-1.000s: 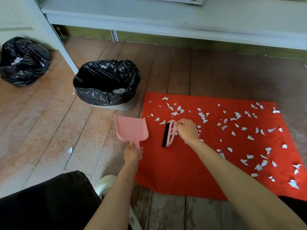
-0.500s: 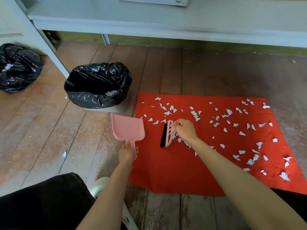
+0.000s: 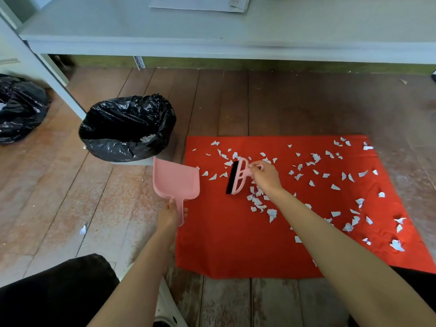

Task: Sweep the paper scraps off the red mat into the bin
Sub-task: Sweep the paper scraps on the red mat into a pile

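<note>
A red mat [image 3: 224,244] lies on the wooden floor, strewn with several white paper scraps [image 3: 257,201] over its far and right parts. My left hand [image 3: 170,217] grips the handle of a pink dustpan [image 3: 175,179], which sits just off the mat's left edge with its mouth facing right. My right hand [image 3: 265,177] holds the handle of a pink brush [image 3: 237,178] with black bristles, standing on the mat a little right of the dustpan. A bin [image 3: 128,128] lined with a black bag stands left of the mat's far corner, some scraps inside.
A grey table [image 3: 212,31] runs across the back, its leg [image 3: 47,74] next to the bin. A filled black bag [image 3: 18,109] lies at far left. One scrap [image 3: 83,230] lies on the floorboards left of my arm. My dark-clothed knee [image 3: 59,293] fills the bottom left.
The brush and my right hand have stayed among the scraps near the mat's left part, and the dustpan has kept its place at the edge. The camera has tilted up, showing more of the table.
</note>
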